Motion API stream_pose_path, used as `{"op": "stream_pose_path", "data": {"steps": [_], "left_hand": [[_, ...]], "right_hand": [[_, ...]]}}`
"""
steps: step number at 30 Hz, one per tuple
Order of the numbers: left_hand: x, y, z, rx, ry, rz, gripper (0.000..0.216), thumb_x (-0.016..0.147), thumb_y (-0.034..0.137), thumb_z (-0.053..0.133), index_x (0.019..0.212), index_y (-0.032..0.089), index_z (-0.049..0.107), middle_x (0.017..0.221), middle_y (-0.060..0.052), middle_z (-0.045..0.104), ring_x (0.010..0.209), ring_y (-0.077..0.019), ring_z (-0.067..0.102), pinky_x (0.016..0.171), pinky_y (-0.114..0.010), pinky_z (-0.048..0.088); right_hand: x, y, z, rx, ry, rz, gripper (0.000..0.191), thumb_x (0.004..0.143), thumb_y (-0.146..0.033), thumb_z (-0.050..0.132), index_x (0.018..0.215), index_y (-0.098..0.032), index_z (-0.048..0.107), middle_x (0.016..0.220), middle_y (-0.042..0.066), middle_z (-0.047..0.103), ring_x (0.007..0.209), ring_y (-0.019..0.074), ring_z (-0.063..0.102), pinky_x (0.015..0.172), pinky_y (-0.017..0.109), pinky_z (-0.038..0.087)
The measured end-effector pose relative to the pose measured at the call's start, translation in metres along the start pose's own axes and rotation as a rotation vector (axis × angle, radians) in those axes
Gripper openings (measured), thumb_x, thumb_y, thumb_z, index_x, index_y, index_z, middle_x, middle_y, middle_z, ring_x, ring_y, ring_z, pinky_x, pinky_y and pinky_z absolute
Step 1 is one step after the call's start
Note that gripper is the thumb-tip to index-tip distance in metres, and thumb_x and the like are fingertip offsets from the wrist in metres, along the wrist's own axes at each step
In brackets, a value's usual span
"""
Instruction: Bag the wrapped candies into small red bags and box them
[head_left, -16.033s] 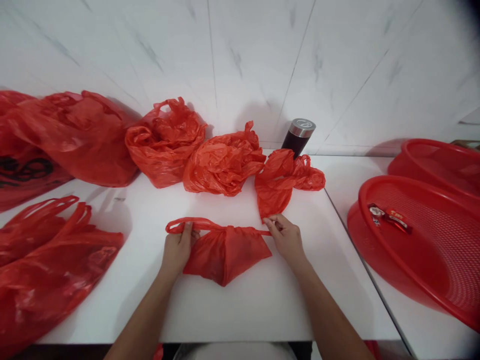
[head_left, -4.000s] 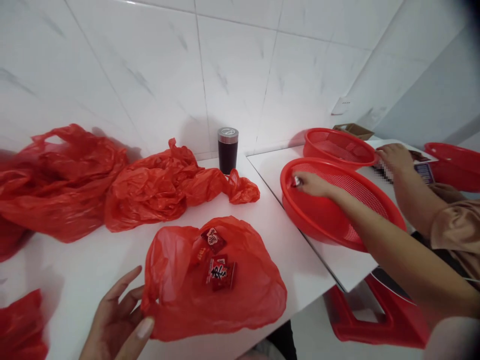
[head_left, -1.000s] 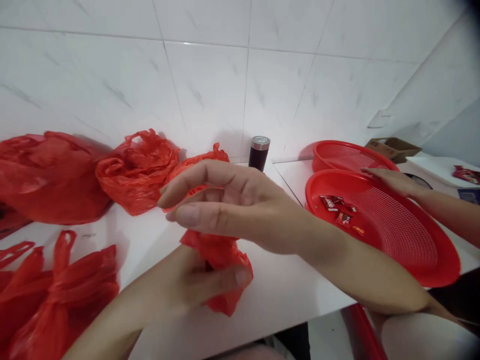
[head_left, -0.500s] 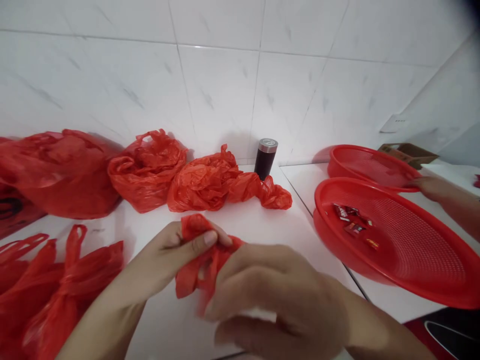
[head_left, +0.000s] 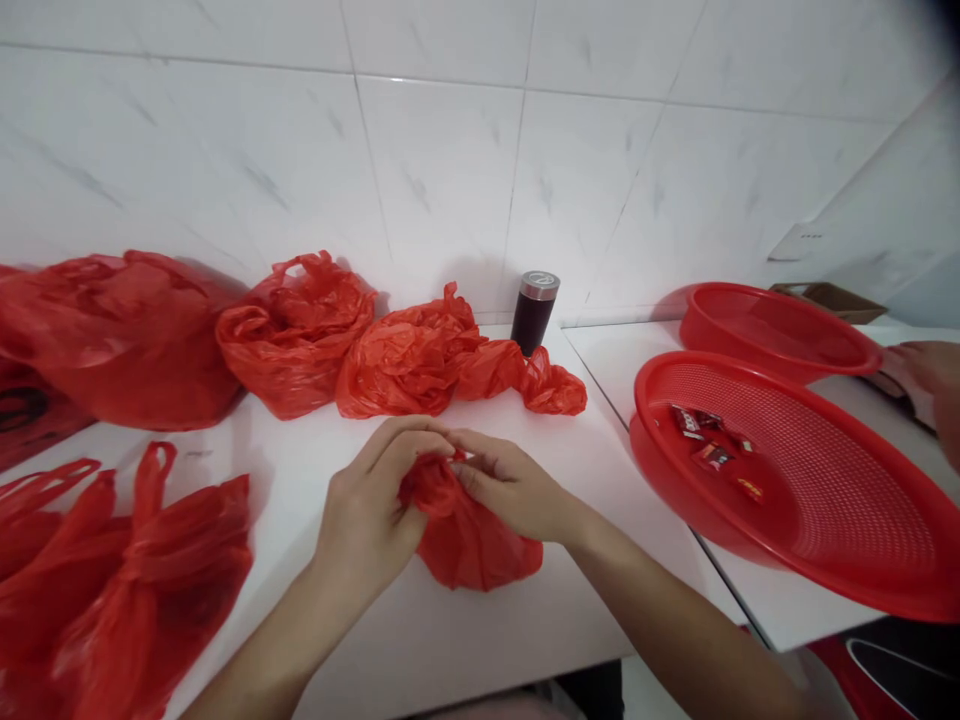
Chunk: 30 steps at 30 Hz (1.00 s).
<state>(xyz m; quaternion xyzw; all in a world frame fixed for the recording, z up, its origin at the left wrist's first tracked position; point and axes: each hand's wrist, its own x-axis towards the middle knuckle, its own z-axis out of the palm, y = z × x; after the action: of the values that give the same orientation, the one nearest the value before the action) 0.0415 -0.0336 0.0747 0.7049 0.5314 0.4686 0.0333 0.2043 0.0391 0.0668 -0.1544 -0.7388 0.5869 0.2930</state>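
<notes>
Left hand (head_left: 375,490): gripping red plastic bag (head_left: 484,545)
Right hand (head_left: 517,487): pinching its gathered neck (head_left: 436,484)
Neck, between hands: apparently being tied; next calls for tightening

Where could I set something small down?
Bare white tabletop shows between the right hand and front red basket, and between the held bag and the table's near edge. Red bags crowd the left and back.
</notes>
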Motion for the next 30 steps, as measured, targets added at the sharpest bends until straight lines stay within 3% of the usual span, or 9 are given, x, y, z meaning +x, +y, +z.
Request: {"op": "stream_pose_path", "data": {"steps": [4,8,11,14,19,21,24,26,30], "left_hand": [[-0.004,-0.004,-0.001,-0.166,-0.19,-0.117,0.038,0.087,0.01,0.048,0.117,0.027,0.062,0.118,-0.003,0.064,0.107,-0.018,0.06,0.093,-0.029,0.047],[-0.024,-0.019,-0.007,-0.264,-0.296,-0.336,0.03,0.095,0.029,0.043,0.114,0.024,0.066,0.097,-0.003,0.072,0.082,-0.0177,0.065,0.076,-0.027,0.052],[-0.048,-0.038,-0.011,-0.25,-0.231,-0.468,0.031,0.095,0.036,0.044,0.099,0.021,0.07,0.081,-0.002,0.071,0.071,-0.0176,0.063,0.067,-0.026,0.05],[-0.067,-0.05,-0.006,-0.265,-0.099,-0.575,0.031,0.093,0.041,0.047,0.094,0.02,0.07,0.088,-0.004,0.073,0.086,-0.0208,0.065,0.08,-0.028,0.05],[-0.064,-0.051,0.025,-0.318,0.217,-0.631,0.032,0.095,0.042,0.042,0.103,0.02,0.063,0.107,-0.006,0.067,0.1,-0.0205,0.061,0.091,-0.031,0.046],[-0.057,-0.053,0.04,-0.296,0.167,-0.629,0.03,0.097,0.042,0.038,0.102,0.021,0.058,0.102,-0.005,0.065,0.093,-0.0184,0.061,0.084,-0.029,0.047],[-0.048,-0.06,0.054,-0.175,-0.014,-0.619,0.024,0.096,0.041,0.035,0.09,0.023,0.051,0.078,0.001,0.06,0.068,-0.0157,0.055,0.065,-0.026,0.045],[-0.045,-0.063,0.055,-0.125,-0.081,-0.608,0.02,0.095,0.038,0.038,0.084,0.024,0.047,0.066,0.004,0.054,0.058,-0.0152,0.049,0.058,-0.025,0.04],[-0.035,-0.066,0.044,-0.072,-0.13,-0.61,0.015,0.094,0.033,0.037,0.084,0.024,0.044,0.063,0.005,0.051,0.055,-0.0149,0.047,0.056,-0.025,0.037]], "right_hand": [[-0.007,-0.004,-0.003,-0.092,0.067,0.033,0.019,0.096,-0.032,0.046,0.091,-0.019,0.06,0.082,-0.002,0.056,0.077,0.0115,0.052,0.072,0.026,0.043],[-0.02,0.01,-0.009,-0.191,0.23,0.188,0.026,0.092,-0.044,0.051,0.081,-0.021,0.047,0.073,-0.004,0.052,0.066,0.0102,0.047,0.059,0.023,0.037],[-0.029,0.034,-0.025,-0.196,0.379,0.291,0.031,0.089,-0.049,0.053,0.08,-0.022,0.041,0.076,-0.003,0.056,0.068,0.0114,0.051,0.059,0.023,0.038],[-0.035,0.054,-0.038,-0.202,0.485,0.367,0.035,0.087,-0.053,0.053,0.081,-0.022,0.039,0.081,0.0,0.06,0.072,0.0142,0.055,0.063,0.027,0.042],[-0.031,0.068,-0.022,-0.424,0.456,0.414,0.049,0.069,-0.054,0.073,0.09,-0.024,0.04,0.1,0.004,0.063,0.095,0.023,0.057,0.076,0.035,0.045],[-0.026,0.074,-0.009,-0.46,0.423,0.409,0.047,0.07,-0.049,0.073,0.089,-0.024,0.038,0.096,0.003,0.063,0.09,0.0224,0.058,0.075,0.035,0.045],[-0.022,0.083,0.001,-0.415,0.442,0.337,0.028,0.084,-0.039,0.058,0.086,-0.024,0.035,0.084,-0.001,0.061,0.077,0.0181,0.058,0.071,0.033,0.044],[-0.022,0.086,-0.001,-0.366,0.493,0.295,0.02,0.088,-0.035,0.05,0.084,-0.024,0.034,0.077,-0.003,0.057,0.071,0.0157,0.055,0.067,0.03,0.043],[-0.026,0.086,-0.015,-0.418,0.537,0.271,0.016,0.09,-0.033,0.042,0.083,-0.025,0.031,0.068,-0.005,0.05,0.06,0.0137,0.049,0.056,0.025,0.039]]}}
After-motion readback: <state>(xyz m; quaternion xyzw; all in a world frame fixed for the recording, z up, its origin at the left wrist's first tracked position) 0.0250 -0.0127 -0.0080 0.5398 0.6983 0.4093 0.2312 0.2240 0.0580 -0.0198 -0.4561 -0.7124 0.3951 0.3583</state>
